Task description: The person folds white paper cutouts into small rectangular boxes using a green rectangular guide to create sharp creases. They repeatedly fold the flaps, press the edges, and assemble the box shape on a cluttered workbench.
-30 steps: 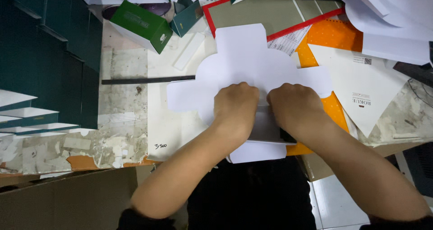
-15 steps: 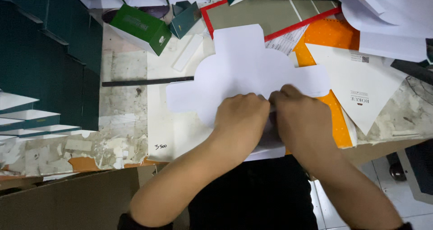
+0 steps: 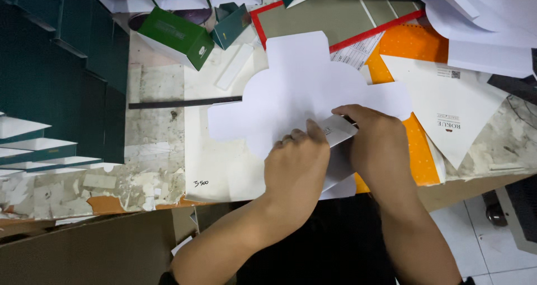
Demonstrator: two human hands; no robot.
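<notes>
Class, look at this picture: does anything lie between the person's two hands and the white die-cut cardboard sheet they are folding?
Nothing visible does: the left hand and right hand both rest directly on the white die-cut cardboard sheet.

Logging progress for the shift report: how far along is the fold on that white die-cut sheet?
Early. Done: the near flap is lifted and turned over the white die-cut sheet. In hand: the left hand presses beside the crease and the right hand holds the flap's edge. Left: the top tab and both side lobes lie flat, unfolded. Folded green boxes sit at the table's far side.
</notes>
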